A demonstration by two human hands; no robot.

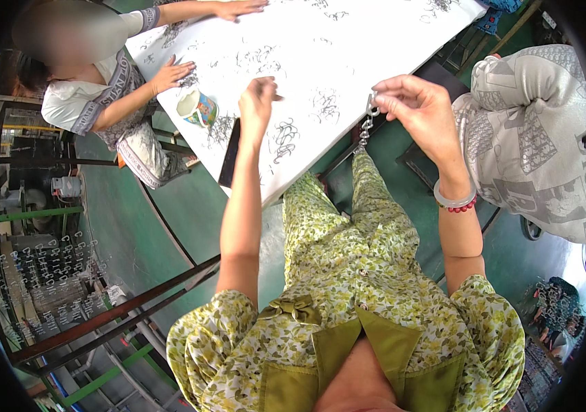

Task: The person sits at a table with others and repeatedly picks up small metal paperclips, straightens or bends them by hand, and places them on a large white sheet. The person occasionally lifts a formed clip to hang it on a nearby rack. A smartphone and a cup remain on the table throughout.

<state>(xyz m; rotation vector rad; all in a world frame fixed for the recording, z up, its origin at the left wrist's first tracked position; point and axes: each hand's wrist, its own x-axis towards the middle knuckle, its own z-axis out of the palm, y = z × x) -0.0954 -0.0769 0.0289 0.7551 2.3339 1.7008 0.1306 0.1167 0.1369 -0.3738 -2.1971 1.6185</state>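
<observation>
My right hand (420,110) is raised at the table's right edge, thumb and fingers pinched on the top of a short chain of shiny metal rings (367,127), which hangs down. My left hand (258,103) hovers over the white table (368,41), its fingers curled together and a little blurred; what they hold, if anything, I cannot make out. Small dark curved wire-like pieces (284,141) lie in loose clusters on the table around and below it. Beside my left forearm lies a flat black object (230,154), partly covered by the arm.
A colourful printed tub (197,108) stands at the table's left edge. A co-worker (100,103) sits at the left, both hands on the tabletop. Another person in patterned grey clothes (533,137) is close on my right. Metal racks (46,275) with hanging pieces stand at the lower left.
</observation>
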